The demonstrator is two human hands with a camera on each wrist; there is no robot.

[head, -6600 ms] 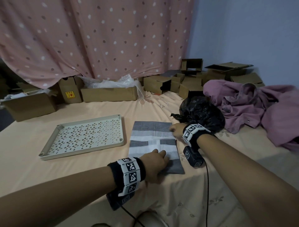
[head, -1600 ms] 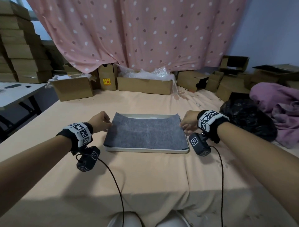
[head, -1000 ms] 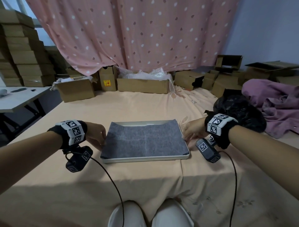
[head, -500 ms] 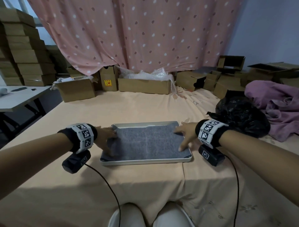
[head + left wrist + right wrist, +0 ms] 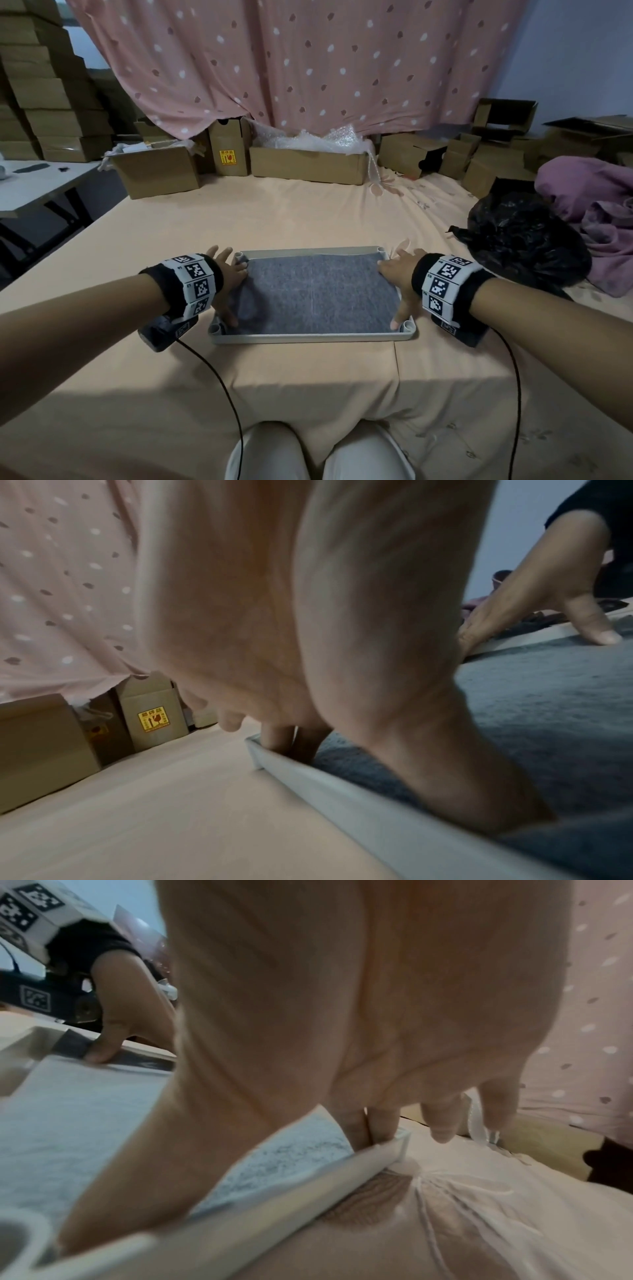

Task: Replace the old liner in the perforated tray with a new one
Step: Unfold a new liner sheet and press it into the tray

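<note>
A pale rectangular tray [image 5: 308, 338] lies on the peach bed sheet in front of me. A grey felt liner [image 5: 318, 294] covers its floor inside the rim. My left hand [image 5: 230, 284] is spread along the tray's left side, thumb and fingers pressing the liner [image 5: 548, 723] down against the rim [image 5: 342, 791]. My right hand [image 5: 399, 284] is spread along the right side, its thumb by the near right corner and its fingers at the far right corner, pressing the liner [image 5: 68, 1123] down inside the rim [image 5: 274, 1199]. Neither hand grips anything.
A black plastic bag [image 5: 524, 240] sits to the right of the tray, with purple clothing [image 5: 592, 205] behind it. Cardboard boxes [image 5: 305, 164] line the far edge of the bed under a pink dotted curtain. A white table [image 5: 37, 188] stands at the left.
The grey liner, first folded beside the bare tray, now lies flat in it. In the last second both hands moved from the tray's sides onto the liner's edges and spread out.
</note>
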